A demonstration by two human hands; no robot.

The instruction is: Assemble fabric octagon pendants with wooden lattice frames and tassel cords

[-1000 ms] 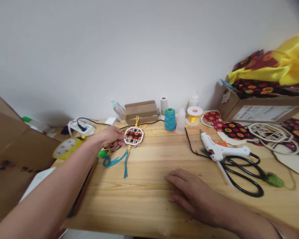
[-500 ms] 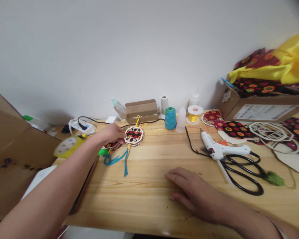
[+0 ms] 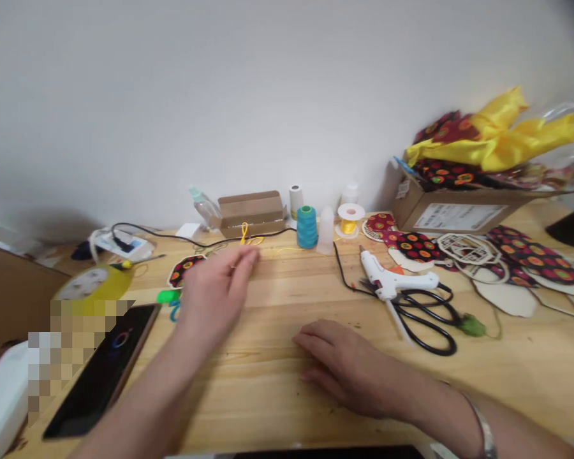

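Note:
My left hand is above the left-centre of the wooden table, its thumb and fingertips pressed together; whatever is between them is hidden. Just behind it a yellow cord loop shows, while the hand covers what lies below the loop. To its left is a patterned fabric piece with a pale edge, partly hidden. A green object and a bit of teal tassel sit by the wrist. My right hand rests on the tabletop, fingers extended and loosely apart, holding nothing.
A phone lies at the left. Along the back stand an open cardboard box, teal thread cone and yellow cord spool. A glue gun, scissors and a fabric-filled box are at the right.
The view has turned right, so things sit further left and the phone shows. My left hand has moved from the ornament's left edge to in front of it, now covering it. My right hand stays on the table.

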